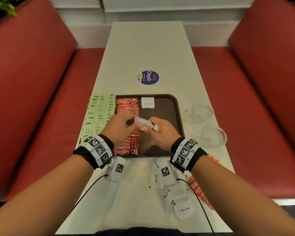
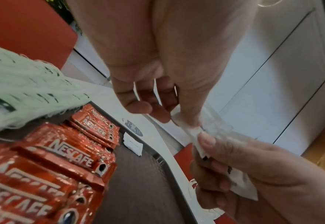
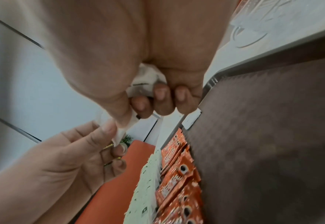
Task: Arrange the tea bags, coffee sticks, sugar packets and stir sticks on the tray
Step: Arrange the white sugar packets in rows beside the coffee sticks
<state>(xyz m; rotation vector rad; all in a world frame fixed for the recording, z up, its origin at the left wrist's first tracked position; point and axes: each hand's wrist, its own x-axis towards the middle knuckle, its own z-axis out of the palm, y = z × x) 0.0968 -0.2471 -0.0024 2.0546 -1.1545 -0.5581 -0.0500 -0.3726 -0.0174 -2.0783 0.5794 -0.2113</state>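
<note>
A dark brown tray [image 1: 170, 114] lies on the white table. Red coffee sticks [image 1: 127, 106] run in a column down its left part. One white sugar packet [image 1: 147, 102] lies flat at its far end. Green tea bags [image 1: 99, 114] lie in rows along the tray's left side; whether they rest on it I cannot tell. Above the tray, my right hand [image 1: 152, 128] grips a small bunch of sugar packets [image 3: 148, 78]. My left hand [image 1: 136, 126] pinches the end of one packet [image 2: 194, 130] from that bunch. Red stir sticks [image 1: 199, 193] lie near the right edge.
Several loose sugar packets [image 1: 177, 189] lie on the table in front of the tray. Two glass cups [image 1: 201, 112] [image 1: 213, 136] stand right of the tray. A round purple sticker [image 1: 148, 77] sits beyond it. Red bench seats [image 1: 41, 116] flank the table.
</note>
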